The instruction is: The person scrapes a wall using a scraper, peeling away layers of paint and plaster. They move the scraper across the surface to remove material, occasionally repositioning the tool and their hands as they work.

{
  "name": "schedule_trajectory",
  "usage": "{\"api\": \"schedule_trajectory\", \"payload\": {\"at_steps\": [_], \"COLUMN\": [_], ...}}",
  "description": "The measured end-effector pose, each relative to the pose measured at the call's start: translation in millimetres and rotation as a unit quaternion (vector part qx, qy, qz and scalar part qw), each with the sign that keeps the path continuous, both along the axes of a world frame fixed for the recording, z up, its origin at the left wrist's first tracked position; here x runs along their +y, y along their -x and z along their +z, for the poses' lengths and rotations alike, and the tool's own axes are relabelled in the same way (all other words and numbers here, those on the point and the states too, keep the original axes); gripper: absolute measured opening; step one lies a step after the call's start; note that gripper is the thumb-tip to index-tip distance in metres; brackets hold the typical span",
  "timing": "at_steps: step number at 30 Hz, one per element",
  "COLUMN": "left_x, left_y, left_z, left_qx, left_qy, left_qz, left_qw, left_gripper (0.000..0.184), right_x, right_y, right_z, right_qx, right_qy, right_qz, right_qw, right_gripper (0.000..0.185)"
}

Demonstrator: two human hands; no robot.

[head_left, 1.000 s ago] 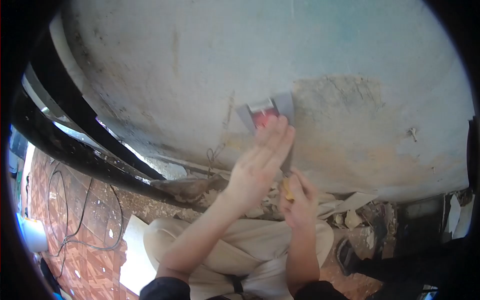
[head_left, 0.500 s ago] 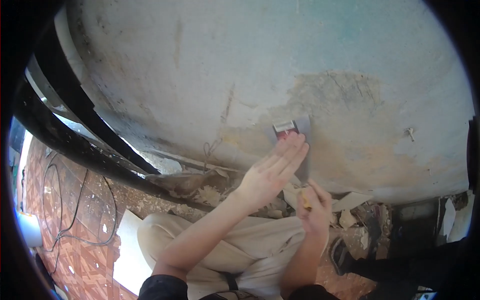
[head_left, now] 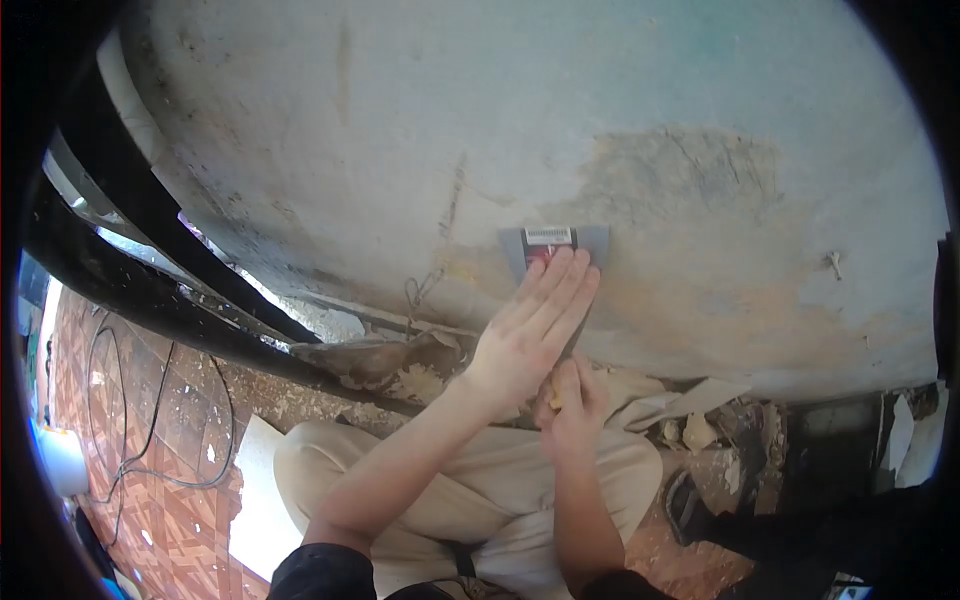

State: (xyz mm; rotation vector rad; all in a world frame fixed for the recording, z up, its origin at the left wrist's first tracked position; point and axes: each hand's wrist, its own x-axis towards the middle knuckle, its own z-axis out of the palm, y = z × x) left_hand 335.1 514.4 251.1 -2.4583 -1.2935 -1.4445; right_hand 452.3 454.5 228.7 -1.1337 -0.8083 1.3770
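Observation:
A wide putty knife (head_left: pixel 594 240) with a grey blade and a barcode label lies against the wall (head_left: pixel 420 110). The blade's far edge is at the border of a bare, scraped patch (head_left: pixel 690 180). My left hand (head_left: pixel 530 335) rests flat over the blade, fingers stretched out side by side and pointing up the wall. Lower down, my right hand (head_left: pixel 573 410) is closed round the yellow handle, which is mostly hidden by the fingers.
Torn scraps (head_left: pixel 700 428) and debris line the foot of the wall. Dark curved pipes (head_left: pixel 190 300) run along the left. A thin cable (head_left: pixel 160 465) lies on the patterned floor. A small peg (head_left: pixel 834 264) sticks out of the wall at right. A dark shoe (head_left: pixel 685 508) is at lower right.
The putty knife and both hands have moved left along the wall. Its blade has turned, so its broad face shows more. My left hand stays on the blade and my right on the handle.

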Motion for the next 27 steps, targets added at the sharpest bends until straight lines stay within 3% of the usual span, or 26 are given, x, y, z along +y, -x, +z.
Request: {"api": "schedule_trajectory", "payload": {"at_steps": [3, 8, 10, 11, 15, 17, 19, 21, 22, 24, 27], "left_x": [-1.3, 1.9, 4.0, 2.8, 2.9, 4.6, 2.6, 3.3, 3.9, -0.3, 3.3], "left_y": [1.0, 0.5, 3.9, 7.2, 8.7, 9.1, 9.0, 3.0, 3.6, 14.7, 17.3], "left_z": [4.0, 3.9, 7.3, 9.5, 7.6, 9.9, 9.9, 6.2, 9.3, 18.0, 18.3], "left_qx": [0.028, 0.014, 0.008, -0.003, 0.028, 0.029, 0.025, 0.019, 0.016, 0.038, 0.062], "left_qy": [0.006, 0.022, 0.014, 0.016, 0.016, 0.025, 0.038, 0.019, 0.025, 0.047, 0.052], "left_qz": [-0.011, -0.037, -0.031, -0.033, -0.023, -0.041, -0.061, -0.014, -0.020, -0.055, -0.067], "left_qw": [1.000, 0.999, 0.999, 0.999, 0.999, 0.998, 0.997, 1.000, 0.999, 0.997, 0.994], "left_gripper": [0.067, 0.066, 0.066, 0.066, 0.072, 0.069, 0.067, 0.067, 0.067, 0.068, 0.068], "right_x": [8.5, 10.6, 7.0, 6.1, 2.1, 9.5, 11.8, -0.8, -0.9, -5.0, 10.1], "right_y": [-31.5, -51.2, -12.9, -7.3, -17.9, -40.3, -37.2, 0.8, 2.8, 8.8, -29.6], "right_z": [-1.5, 15.2, 1.1, 2.6, 2.0, 3.7, 7.7, -5.7, -4.5, 1.8, -1.5], "right_qx": [0.002, -0.055, -0.063, -0.067, -0.081, -0.016, -0.057, -0.109, -0.113, 0.006, -0.016], "right_qy": [0.029, -0.018, 0.001, 0.002, -0.044, -0.004, -0.031, -0.012, -0.006, 0.008, 0.059], "right_qz": [0.005, 0.054, -0.067, -0.069, -0.010, 0.012, 0.066, -0.065, -0.070, -0.014, 0.013], "right_qw": [1.000, 0.997, 0.996, 0.995, 0.996, 1.000, 0.996, 0.992, 0.991, 1.000, 0.998], "right_gripper": [0.032, 0.030, 0.031, 0.031, 0.031, 0.032, 0.033, 0.034, 0.034, 0.032, 0.029]}}
